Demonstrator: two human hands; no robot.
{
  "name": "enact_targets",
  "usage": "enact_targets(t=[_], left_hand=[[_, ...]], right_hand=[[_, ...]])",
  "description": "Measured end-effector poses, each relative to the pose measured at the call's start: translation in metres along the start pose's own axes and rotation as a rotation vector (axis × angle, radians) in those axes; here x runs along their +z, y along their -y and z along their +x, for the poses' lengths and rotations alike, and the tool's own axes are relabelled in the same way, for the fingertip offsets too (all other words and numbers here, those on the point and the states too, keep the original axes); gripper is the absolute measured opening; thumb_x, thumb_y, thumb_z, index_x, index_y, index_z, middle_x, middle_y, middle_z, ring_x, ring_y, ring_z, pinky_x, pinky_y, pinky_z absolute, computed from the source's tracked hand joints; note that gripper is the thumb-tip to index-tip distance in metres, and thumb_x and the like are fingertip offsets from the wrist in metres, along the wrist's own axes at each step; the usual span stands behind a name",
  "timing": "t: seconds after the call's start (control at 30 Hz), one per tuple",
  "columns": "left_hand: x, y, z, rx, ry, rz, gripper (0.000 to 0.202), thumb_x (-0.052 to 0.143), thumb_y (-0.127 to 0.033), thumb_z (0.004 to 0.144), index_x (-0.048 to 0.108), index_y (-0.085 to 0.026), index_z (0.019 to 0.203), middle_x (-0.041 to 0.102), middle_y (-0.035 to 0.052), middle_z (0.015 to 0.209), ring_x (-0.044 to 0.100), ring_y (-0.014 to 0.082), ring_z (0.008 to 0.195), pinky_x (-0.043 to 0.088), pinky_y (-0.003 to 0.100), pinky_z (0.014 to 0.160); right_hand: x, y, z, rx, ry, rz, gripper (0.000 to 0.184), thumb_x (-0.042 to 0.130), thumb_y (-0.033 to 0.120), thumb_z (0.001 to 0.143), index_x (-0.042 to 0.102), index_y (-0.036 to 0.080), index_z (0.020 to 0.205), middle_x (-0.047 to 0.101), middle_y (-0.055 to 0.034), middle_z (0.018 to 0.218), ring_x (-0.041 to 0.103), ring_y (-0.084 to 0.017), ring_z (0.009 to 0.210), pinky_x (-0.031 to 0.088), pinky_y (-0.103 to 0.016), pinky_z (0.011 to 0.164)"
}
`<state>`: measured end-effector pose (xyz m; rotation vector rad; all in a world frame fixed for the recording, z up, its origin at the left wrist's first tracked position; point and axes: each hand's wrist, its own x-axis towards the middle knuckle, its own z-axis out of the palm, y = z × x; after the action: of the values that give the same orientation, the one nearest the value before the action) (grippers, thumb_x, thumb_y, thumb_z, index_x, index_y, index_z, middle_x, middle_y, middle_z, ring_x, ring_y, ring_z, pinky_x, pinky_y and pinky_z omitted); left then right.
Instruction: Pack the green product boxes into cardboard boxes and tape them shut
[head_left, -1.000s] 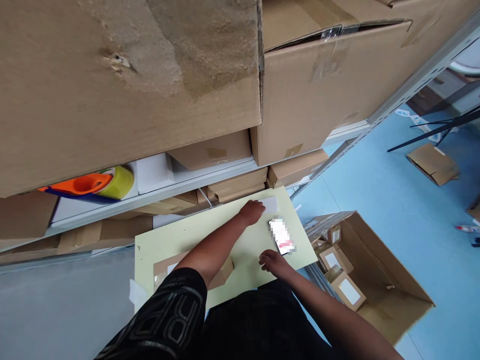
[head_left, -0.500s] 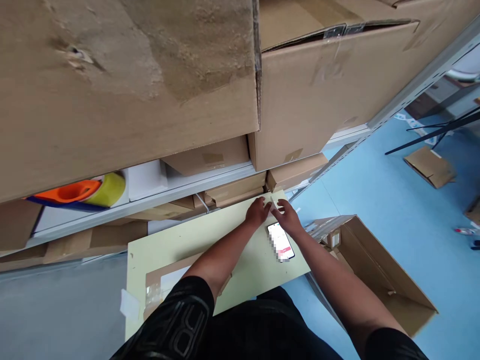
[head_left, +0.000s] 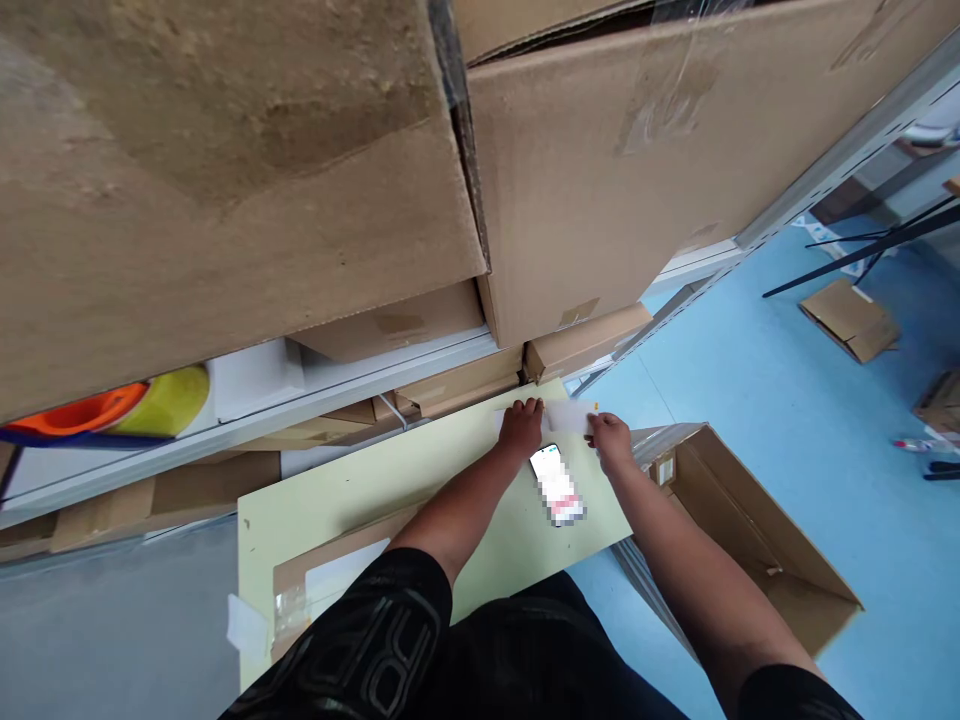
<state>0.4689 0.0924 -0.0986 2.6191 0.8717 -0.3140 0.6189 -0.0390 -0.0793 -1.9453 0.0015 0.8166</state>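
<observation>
A thin, whitish, slightly see-through sheet (head_left: 568, 416) stretches between my two hands above the far end of the pale yellow board (head_left: 450, 440). My left hand (head_left: 521, 428) is closed on its left part, with a bit of white showing past the knuckles. At the sheet's right end, my right hand (head_left: 612, 440) pinches it near a small orange mark. Just below the hands lies a phone (head_left: 556, 484) with a lit, partly blurred screen. A flat piece of cardboard (head_left: 289, 585) with a white label and clear tape rests on the board, partly behind my left arm.
Large cardboard boxes (head_left: 600, 190) fill the shelf (head_left: 420, 362) in front of me. Orange and yellow items (head_left: 169, 400) sit on it at left. An open carton (head_left: 780, 535) stands on the blue floor (head_left: 667, 380) at right, beside my right arm.
My hands were close together over a small white piece. Now my right hand has moved right and the whitish sheet is stretched out between them. The camera view has shifted slightly.
</observation>
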Motion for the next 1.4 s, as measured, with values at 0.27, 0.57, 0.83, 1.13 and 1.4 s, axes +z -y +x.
enact_targets(t=[0.27, 0.57, 0.83, 1.13, 1.4], left_hand=[[-0.019, -0.007, -0.002, -0.091, 0.102, -0.345, 0.055, 0.049, -0.019, 0.095, 0.048, -0.013, 0.150, 0.051, 0.0209, 0.145, 0.047, 0.0352, 0.128, 0.040, 0.046, 0.103], [-0.103, 0.037, -0.118, -0.073, 0.123, -1.270, 0.055, 0.052, -0.064, 0.095, 0.067, -0.017, 0.121, 0.071, 0.0085, 0.104, 0.066, 0.0170, 0.079, 0.051, 0.030, 0.073], [-0.143, 0.076, -0.286, -0.239, -0.320, -1.605, 0.050, 0.081, -0.062, 0.074, 0.066, -0.015, 0.083, 0.064, 0.0012, 0.066, 0.058, 0.0127, 0.058, 0.045, 0.025, 0.059], [-0.156, 0.100, -0.430, -0.099, -0.440, -1.655, 0.034, 0.076, -0.049, 0.082, 0.073, -0.015, 0.088, 0.072, 0.0035, 0.075, 0.067, 0.0164, 0.070, 0.054, 0.030, 0.072], [-0.177, 0.128, -0.489, -0.089, -0.434, -1.693, 0.017, 0.074, -0.032, 0.076, 0.068, -0.016, 0.076, 0.069, 0.0014, 0.071, 0.063, 0.0134, 0.063, 0.054, 0.030, 0.068]], right_hand=[[-0.067, -0.005, -0.038, 0.015, -0.005, 0.152, 0.030, 0.074, 0.049, 0.071, 0.058, 0.024, 0.072, 0.058, 0.0031, 0.055, 0.052, -0.015, 0.050, 0.045, -0.028, 0.051], [-0.029, 0.083, -0.147, -0.110, 0.495, 0.260, 0.024, 0.082, 0.037, 0.067, 0.064, 0.020, 0.068, 0.060, 0.0043, 0.057, 0.050, -0.010, 0.047, 0.039, -0.023, 0.045], [0.069, 0.088, -0.278, -0.097, 0.754, 0.510, 0.034, 0.087, 0.047, 0.071, 0.069, 0.021, 0.084, 0.070, -0.0001, 0.068, 0.062, -0.015, 0.057, 0.053, -0.028, 0.058], [0.137, 0.080, -0.408, -0.039, 0.771, 0.466, 0.041, 0.091, 0.037, 0.068, 0.070, 0.020, 0.099, 0.078, -0.0057, 0.087, 0.074, -0.028, 0.082, 0.061, -0.040, 0.073], [0.144, 0.078, -0.456, -0.093, 0.787, 0.406, 0.041, 0.092, 0.035, 0.067, 0.071, 0.019, 0.099, 0.079, -0.0063, 0.093, 0.074, -0.028, 0.084, 0.061, -0.043, 0.079]])
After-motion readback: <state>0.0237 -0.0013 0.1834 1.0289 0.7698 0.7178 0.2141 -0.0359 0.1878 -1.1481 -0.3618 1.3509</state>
